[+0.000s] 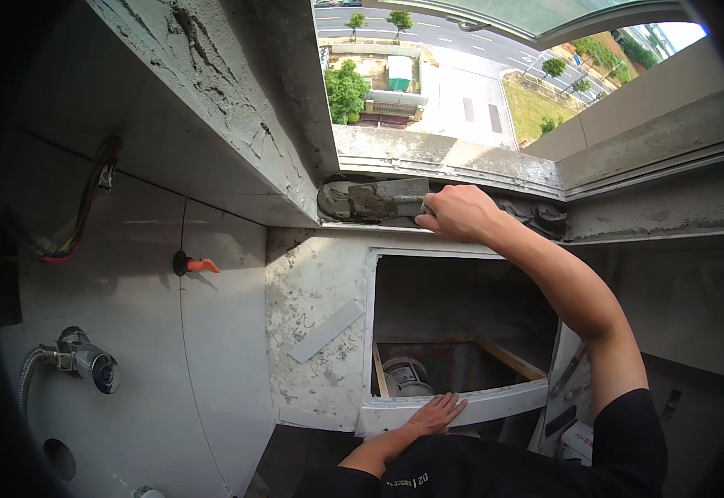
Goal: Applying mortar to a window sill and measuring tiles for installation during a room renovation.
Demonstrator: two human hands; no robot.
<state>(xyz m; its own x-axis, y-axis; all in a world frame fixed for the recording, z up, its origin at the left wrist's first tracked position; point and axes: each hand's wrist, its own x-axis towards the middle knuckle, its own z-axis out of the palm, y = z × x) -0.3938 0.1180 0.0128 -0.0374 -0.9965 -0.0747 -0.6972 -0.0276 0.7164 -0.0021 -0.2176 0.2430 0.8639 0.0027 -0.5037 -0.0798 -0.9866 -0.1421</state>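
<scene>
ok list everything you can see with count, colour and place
window frame: 1, pale grey, top
trowel: 1, grey, below window frame
mortar: patches, grey, below window frame
trees: several, green, outside
wires: several, multicoloured, far left
lever: 1, orange, left wall
valve: 1, chrome, lower left
strip: 1, pale grey, left of opening
bucket: at least 1, white, inside opening
box: 1, white, lower right
sleeves: 2, black, bottom
right hand: 1, bare, gripping trowel
left hand: 1, bare, on opening's lower edge

Gray trowel [411, 187], pointing L, lumpy mortar [360, 202] adj., nr window frame [461, 168]
</scene>
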